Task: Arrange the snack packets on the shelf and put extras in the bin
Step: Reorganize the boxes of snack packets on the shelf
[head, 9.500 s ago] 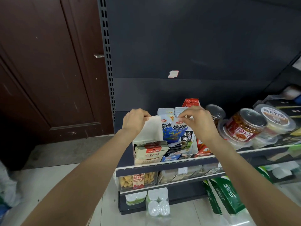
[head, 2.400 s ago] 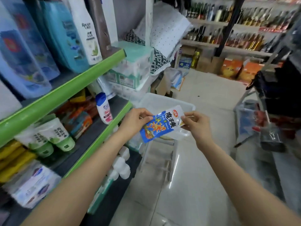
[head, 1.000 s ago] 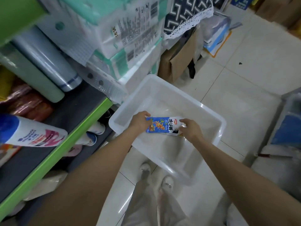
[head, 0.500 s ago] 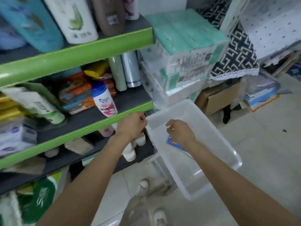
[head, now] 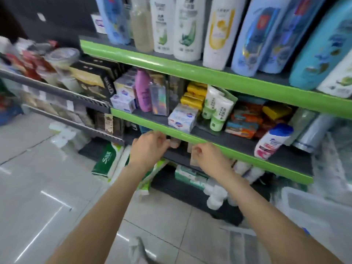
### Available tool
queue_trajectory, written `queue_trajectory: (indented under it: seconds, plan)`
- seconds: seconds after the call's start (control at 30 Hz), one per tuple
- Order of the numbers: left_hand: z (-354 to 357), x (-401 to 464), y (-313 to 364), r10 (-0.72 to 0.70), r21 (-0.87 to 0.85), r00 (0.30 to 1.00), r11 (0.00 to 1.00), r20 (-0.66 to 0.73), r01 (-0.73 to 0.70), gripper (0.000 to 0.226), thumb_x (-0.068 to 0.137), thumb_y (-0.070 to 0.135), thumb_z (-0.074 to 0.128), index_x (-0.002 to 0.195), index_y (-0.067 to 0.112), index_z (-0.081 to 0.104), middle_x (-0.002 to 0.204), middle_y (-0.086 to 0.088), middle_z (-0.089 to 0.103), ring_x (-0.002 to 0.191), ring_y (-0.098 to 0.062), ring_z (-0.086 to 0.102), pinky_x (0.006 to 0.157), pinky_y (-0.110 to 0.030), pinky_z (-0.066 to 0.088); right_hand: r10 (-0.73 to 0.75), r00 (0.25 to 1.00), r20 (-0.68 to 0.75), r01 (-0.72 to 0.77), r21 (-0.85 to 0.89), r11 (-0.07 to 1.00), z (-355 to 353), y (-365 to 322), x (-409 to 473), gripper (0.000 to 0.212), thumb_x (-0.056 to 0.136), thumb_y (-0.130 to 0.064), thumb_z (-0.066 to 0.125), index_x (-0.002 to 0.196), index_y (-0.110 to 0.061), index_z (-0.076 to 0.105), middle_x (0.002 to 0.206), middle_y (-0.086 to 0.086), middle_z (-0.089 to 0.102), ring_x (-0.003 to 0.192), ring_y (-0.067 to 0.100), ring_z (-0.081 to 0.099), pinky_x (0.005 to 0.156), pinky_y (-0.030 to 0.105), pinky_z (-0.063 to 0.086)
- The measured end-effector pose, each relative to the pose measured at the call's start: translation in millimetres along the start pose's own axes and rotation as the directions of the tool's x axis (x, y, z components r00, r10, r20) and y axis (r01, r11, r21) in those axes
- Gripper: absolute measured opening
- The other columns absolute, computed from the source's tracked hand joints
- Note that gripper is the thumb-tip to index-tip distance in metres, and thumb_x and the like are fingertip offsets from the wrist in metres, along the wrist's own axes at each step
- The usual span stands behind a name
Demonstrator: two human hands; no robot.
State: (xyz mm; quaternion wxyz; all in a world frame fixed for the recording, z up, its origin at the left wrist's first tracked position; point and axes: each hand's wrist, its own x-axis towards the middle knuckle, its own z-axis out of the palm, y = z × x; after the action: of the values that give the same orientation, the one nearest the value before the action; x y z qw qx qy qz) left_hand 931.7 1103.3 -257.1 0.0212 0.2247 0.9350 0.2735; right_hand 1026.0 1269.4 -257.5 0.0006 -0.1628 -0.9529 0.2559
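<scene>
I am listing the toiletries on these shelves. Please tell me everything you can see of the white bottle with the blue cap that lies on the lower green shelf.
The white bottle with the blue cap looks like glossy plastic. Its body is white with a pink and red label, too blurred to read. It lies tilted on the dark board of the lower green shelf, cap pointing up and to the right, near silvery rolls. Neither hand touches it.

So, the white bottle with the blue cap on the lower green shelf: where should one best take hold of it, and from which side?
Probably round the middle of the white bottle, below its blue cap, coming from the open aisle side. It stands tilted close to the shelf's green edge, so its front is free, while silvery rolls crowd its far side.
</scene>
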Motion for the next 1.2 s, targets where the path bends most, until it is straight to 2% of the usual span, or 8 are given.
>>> queue_trajectory:
  seconds: [0.17, 0.23, 0.43, 0.57, 0.67, 0.8, 0.93, 1.2]
  plan:
    - [-68.5, 18.6, -121.5, -0.218, 0.075, 0.976, 0.973, -0.010, 0.218, 0.027, 0.089, 0.042, 0.053, 0.102, 0.021, 0.064, 0.100, -0.001, 0.066, 0.096, -0.025, 0.060, 0.083, -0.037, 0.049, -0.179, 0.974, 0.137, 0.187, -0.044, 0.981, 55.1, -120.4, 66.4, 0.016, 0.092, -0.022, 0.050, 0.098, -0.015, 0.062, 0.099, 0.005, 0.060, 0.093, 0.025, 0.056, 0.073, 0.033, 0.045]
    - [-94.2, 29.4, -167.8, -0.275, 0.114, 0.961, 0.956, 0.037, 0.270, 0.028, 0.089, 0.043, 0.053, 0.101, 0.020, 0.064, 0.100, -0.001, 0.067, 0.095, -0.026, 0.060, 0.084, -0.038, 0.049, -0.202, 0.965, 0.169, 0.211, -0.037, 0.977, 80.8, -166.1, 92.0, 0.022, 0.092, -0.026, 0.052, 0.108, -0.017, 0.063, 0.105, 0.004, 0.061, 0.099, 0.025, 0.057, 0.080, 0.036, 0.048]
    - [-159.6, 57.9, -283.9, -0.348, 0.197, 0.925, 0.928, 0.149, 0.318, 0.028, 0.093, 0.039, 0.050, 0.098, 0.014, 0.062, 0.094, -0.003, 0.064, 0.092, -0.025, 0.061, 0.080, -0.037, 0.051, -0.219, 0.938, 0.268, 0.227, 0.002, 0.974, 149.1, -281.5, 162.1, 0.024, 0.093, -0.028, 0.052, 0.108, -0.014, 0.065, 0.102, 0.005, 0.065, 0.091, 0.023, 0.060, 0.078, 0.040, 0.052]
    - [-196.3, 77.1, -345.4, -0.326, 0.122, 0.905, 0.945, 0.274, 0.304, 0.030, 0.093, 0.032, 0.053, 0.102, 0.007, 0.068, 0.103, -0.010, 0.069, 0.096, -0.028, 0.062, 0.085, -0.036, 0.049, -0.227, 0.909, 0.350, 0.241, 0.004, 0.971, 182.4, -345.4, 209.8, 0.023, 0.094, -0.029, 0.051, 0.109, -0.017, 0.064, 0.101, 0.002, 0.064, 0.077, 0.017, 0.057, 0.058, 0.029, 0.044]
    - [-224.3, 92.1, -384.8, -0.333, 0.084, 0.911, 0.943, 0.241, 0.322, 0.032, 0.094, 0.031, 0.051, 0.103, 0.005, 0.067, 0.105, -0.013, 0.067, 0.098, -0.028, 0.060, 0.087, -0.036, 0.048, -0.246, 0.893, 0.377, 0.243, 0.056, 0.968, 205.5, -388.5, 243.5, 0.023, 0.093, -0.030, 0.053, 0.110, -0.020, 0.064, 0.110, 0.001, 0.066, 0.092, 0.019, 0.061, 0.076, 0.034, 0.052]
    - [-255.2, 119.2, -442.5, -0.355, 0.078, 0.908, 0.935, 0.222, 0.346, 0.030, 0.094, 0.033, 0.053, 0.111, 0.011, 0.063, 0.111, -0.009, 0.064, 0.103, -0.025, 0.057, 0.084, -0.028, 0.043, -0.286, 0.879, 0.382, 0.270, 0.097, 0.958, 230.9, -446.2, 283.6, 0.028, 0.092, -0.027, 0.054, 0.117, -0.018, 0.061, 0.118, 0.005, 0.063, 0.108, 0.023, 0.058, 0.088, 0.033, 0.047]
    - [-289.3, 158.6, -509.0, -0.371, 0.051, 0.909, 0.928, 0.189, 0.368, 0.036, 0.089, 0.040, 0.058, 0.120, 0.022, 0.058, 0.114, -0.001, 0.064, 0.100, -0.018, 0.059, 0.090, -0.032, 0.047, -0.375, 0.853, 0.363, 0.343, 0.153, 0.927, 252.7, -503.8, 334.2, 0.035, 0.092, -0.025, 0.054, 0.126, -0.018, 0.056, 0.118, 0.004, 0.062, 0.108, 0.022, 0.057, 0.083, 0.027, 0.042]
    - [-368.3, 239.2, -605.3, -0.373, -0.028, 0.923, 0.926, 0.088, 0.377, 0.033, 0.090, 0.033, 0.058, 0.119, 0.018, 0.059, 0.111, -0.001, 0.065, 0.098, -0.019, 0.062, 0.087, -0.027, 0.047, -0.438, 0.821, 0.366, 0.378, 0.227, 0.898, 292.5, -616.0, 442.0, 0.028, 0.091, -0.024, 0.057, 0.118, -0.019, 0.061, 0.110, -0.001, 0.065, 0.097, 0.013, 0.059, 0.077, 0.023, 0.044]
